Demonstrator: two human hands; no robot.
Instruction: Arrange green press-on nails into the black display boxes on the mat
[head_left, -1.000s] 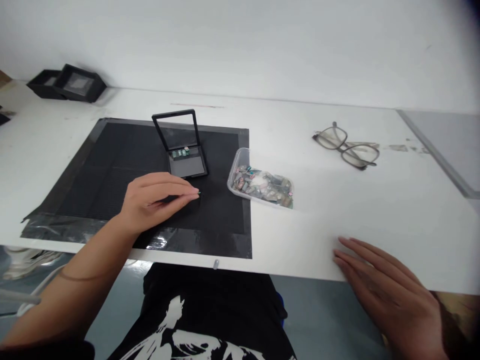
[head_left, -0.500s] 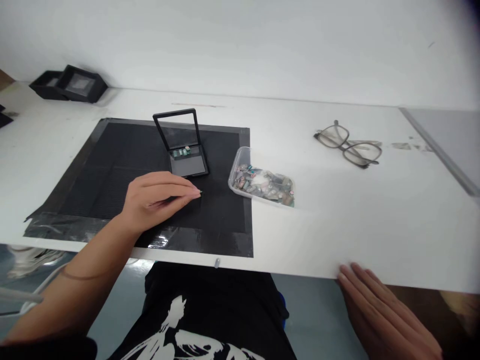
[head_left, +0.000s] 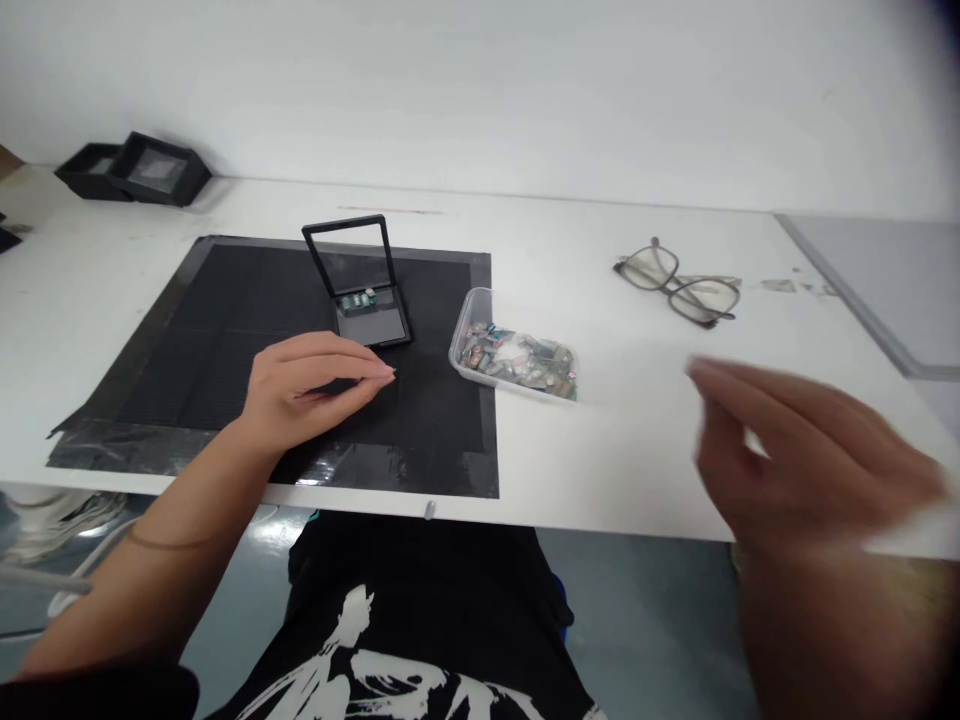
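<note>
My left hand [head_left: 315, 385] is closed in a pinch over the black mat [head_left: 442, 440]. A tiny speck shows at its fingertips, too small to name. Just beyond it stands an open black display case [head_left: 379, 322], its clear-windowed lid raised. Several small green and whitish stones [head_left: 357, 299] sit in a row by its hinge. My right hand [head_left: 802, 460], blurred by motion, is above the white table at the right, thumb and fingers brought together; whatever is between them, if anything, cannot be made out. Between the hands lies a clear plastic tub [head_left: 469, 372] of mixed small stones.
Folded eyeglasses [head_left: 679, 285] lie on the white table [head_left: 585, 480] beyond my right hand. Two black box parts [head_left: 161, 170] are at the back left against the wall. A grey-edged white panel [head_left: 847, 300] lies at the right.
My right hand has risen from the table's front edge to above the tabletop, its flat fingers now drawn into a pinch. My left hand keeps its pinch in nearly the same place.
</note>
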